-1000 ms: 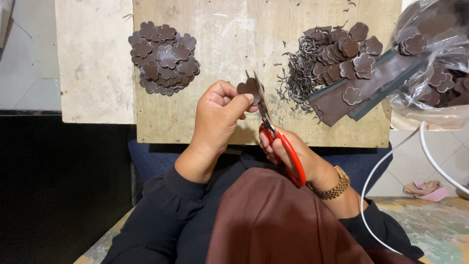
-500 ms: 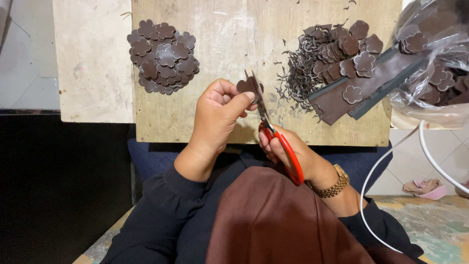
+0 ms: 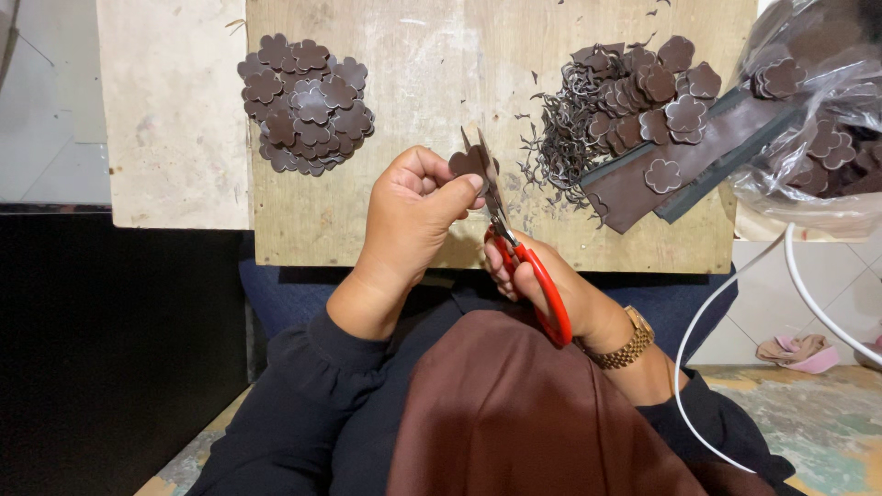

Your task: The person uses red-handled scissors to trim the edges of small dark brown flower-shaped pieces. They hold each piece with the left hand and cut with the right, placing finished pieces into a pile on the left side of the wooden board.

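My left hand (image 3: 409,216) pinches a small dark brown flower-shaped piece (image 3: 467,163) between thumb and fingers, over the front of a wooden board (image 3: 441,83). My right hand (image 3: 551,285) grips red-handled scissors (image 3: 524,266), whose blades reach up to the piece's edge. A pile of trimmed brown flower pieces (image 3: 308,101) lies on the board to the left. To the right lie untrimmed flower pieces (image 3: 657,87), thin curly offcuts (image 3: 560,138) and a dark brown strip with a flower outline (image 3: 661,174).
A clear plastic bag (image 3: 818,119) holding more brown pieces lies at the right edge of the board. A pale board (image 3: 170,119) adjoins on the left. A white cable (image 3: 735,276) loops down at the right. Pink slippers (image 3: 795,352) lie on the floor.
The view has shifted very slightly. The scissors and the piece stay in about the same place between the hands.
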Available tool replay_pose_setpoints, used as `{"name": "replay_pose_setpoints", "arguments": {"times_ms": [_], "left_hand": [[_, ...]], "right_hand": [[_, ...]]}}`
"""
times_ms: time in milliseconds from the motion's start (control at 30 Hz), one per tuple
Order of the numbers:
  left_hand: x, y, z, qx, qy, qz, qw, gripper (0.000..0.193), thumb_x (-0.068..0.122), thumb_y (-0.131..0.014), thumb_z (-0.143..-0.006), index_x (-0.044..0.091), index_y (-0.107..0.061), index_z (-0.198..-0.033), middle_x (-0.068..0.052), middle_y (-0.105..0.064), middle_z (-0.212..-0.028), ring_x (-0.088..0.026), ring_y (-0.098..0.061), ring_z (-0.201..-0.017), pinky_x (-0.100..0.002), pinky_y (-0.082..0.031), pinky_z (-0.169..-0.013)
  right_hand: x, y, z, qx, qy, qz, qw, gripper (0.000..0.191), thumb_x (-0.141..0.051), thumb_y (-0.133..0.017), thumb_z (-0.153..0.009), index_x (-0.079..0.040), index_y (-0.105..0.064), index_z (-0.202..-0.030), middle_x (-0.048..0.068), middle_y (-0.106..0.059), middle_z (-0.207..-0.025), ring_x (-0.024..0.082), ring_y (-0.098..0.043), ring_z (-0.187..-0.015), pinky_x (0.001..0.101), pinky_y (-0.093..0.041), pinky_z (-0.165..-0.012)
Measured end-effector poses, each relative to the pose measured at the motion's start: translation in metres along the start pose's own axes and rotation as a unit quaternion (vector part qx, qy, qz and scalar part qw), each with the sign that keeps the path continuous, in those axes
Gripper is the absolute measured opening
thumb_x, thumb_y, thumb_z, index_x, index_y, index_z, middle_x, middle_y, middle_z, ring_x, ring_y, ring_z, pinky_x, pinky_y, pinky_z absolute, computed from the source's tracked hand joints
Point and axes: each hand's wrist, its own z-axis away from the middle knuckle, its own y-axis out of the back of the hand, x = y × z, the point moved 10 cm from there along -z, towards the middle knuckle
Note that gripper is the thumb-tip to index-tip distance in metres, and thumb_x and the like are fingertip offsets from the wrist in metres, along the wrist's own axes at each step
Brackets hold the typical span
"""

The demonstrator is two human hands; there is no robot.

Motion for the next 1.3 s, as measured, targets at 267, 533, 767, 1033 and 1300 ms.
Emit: {"name": "replay_pose_setpoints", "arguments": {"times_ms": [267, 533, 767, 1033, 1300], "left_hand": [[-0.003, 0.001, 0.0, 0.009, 0.008, -0.004, 1.0, 0.018, 0.002, -0.074, -0.09, 0.005, -0.056, -0.09, -0.004, -0.067, -0.08, -0.011, -0.069, -0.072, -0.023, -0.054, -0.065], [-0.003, -0.003, 0.001, -0.008, 0.016, -0.01, 1.0, 0.018, 0.002, -0.074, -0.09, 0.004, -0.056, -0.091, -0.005, -0.068, -0.08, -0.012, -0.069, -0.073, -0.023, -0.054, -0.065], [-0.002, -0.007, 0.001, -0.015, 0.012, 0.0, 1.0, 0.018, 0.002, -0.074, -0.09, 0.004, -0.056, -0.091, -0.005, -0.068, -0.081, -0.012, -0.069, -0.073, -0.024, -0.055, -0.066], [-0.003, -0.006, 0.002, -0.003, 0.013, -0.001, 1.0, 0.018, 0.003, -0.073, -0.091, 0.005, -0.055, -0.091, -0.004, -0.067, -0.08, -0.01, -0.068, -0.072, -0.023, -0.053, -0.065], [0.001, -0.008, 0.002, -0.031, 0.0, -0.002, 1.0, 0.014, 0.004, -0.073, -0.092, 0.004, -0.06, -0.099, -0.001, -0.068, -0.086, -0.006, -0.062, -0.075, -0.022, -0.053, -0.066]], "right_hand": [[0.002, 0.001, -0.001, 0.015, -0.008, -0.005, 1.0, 0.066, -0.072, -0.053, -0.097, -0.007, -0.05, -0.105, -0.003, -0.042, -0.086, 0.007, -0.035, -0.071, 0.0224, -0.035, -0.063], [-0.005, -0.002, -0.003, -0.003, 0.021, 0.013, 1.0, 0.075, -0.079, -0.054, -0.092, -0.007, -0.049, -0.113, -0.002, -0.044, -0.091, 0.009, -0.041, -0.079, 0.024, -0.04, -0.07], [-0.004, 0.0, -0.003, 0.003, 0.019, 0.019, 1.0, 0.079, -0.082, -0.054, -0.089, -0.006, -0.048, -0.112, -0.001, -0.043, -0.092, 0.009, -0.04, -0.079, 0.0244, -0.04, -0.07], [0.005, 0.005, -0.001, 0.018, 0.01, 0.031, 0.999, 0.079, -0.082, -0.053, -0.09, -0.006, -0.049, -0.11, -0.001, -0.043, -0.089, 0.009, -0.039, -0.077, 0.0242, -0.039, -0.068], [-0.001, -0.001, 0.002, -0.013, 0.022, -0.005, 1.0, 0.085, -0.082, -0.056, -0.089, -0.005, -0.048, -0.123, 0.001, -0.046, -0.107, 0.011, -0.044, -0.09, 0.0262, -0.042, -0.081]]}}
